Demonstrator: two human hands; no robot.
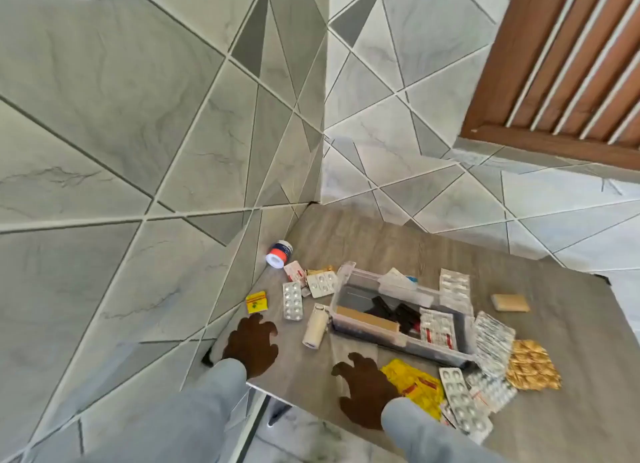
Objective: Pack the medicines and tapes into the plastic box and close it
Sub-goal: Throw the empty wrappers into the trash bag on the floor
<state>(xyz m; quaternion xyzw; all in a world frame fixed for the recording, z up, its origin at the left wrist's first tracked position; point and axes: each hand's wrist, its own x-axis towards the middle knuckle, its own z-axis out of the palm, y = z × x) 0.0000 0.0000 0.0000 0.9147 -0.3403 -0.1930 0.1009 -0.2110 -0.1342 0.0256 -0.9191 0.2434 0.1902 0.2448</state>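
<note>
Foil and thin plastic make up most of the load: light, flat stuff scattered over a wood-grain worktop (381,240).

Left hand (251,344): fingers spread, holding nothing, near the worktop's left corner. Just beyond it, one small yellow sachet (256,301) and one silver blister strip (292,300). Farther out, one pill tub (279,253) lies on its side against the wall; round, so likely to roll. Pinch it across the body.

Between the hands, one white tape roll (315,326) lies on its side, touching the box corner. Soft-wound, probably grippy; take it round the middle.

Beyond the roll, a small cluster of strips (320,282), three or four, overlapping, count unsure.

Right hand (367,390): fingers curled, empty, hovering just short of the clear plastic box (401,339). Box is open and already part filled: a brown carton, dark items, one red-marked strip. No lid clearly seen; a clear panel at its far side may be one.

Right of that hand: yellow sachets (414,383), a heap, uncountable; several silver strips (464,400); one gold foil sheet (531,365). Strips bend and lie flat on the worktop, so lifting by an edge looks best. One tan block (510,302) sits well apart, far right.
</note>
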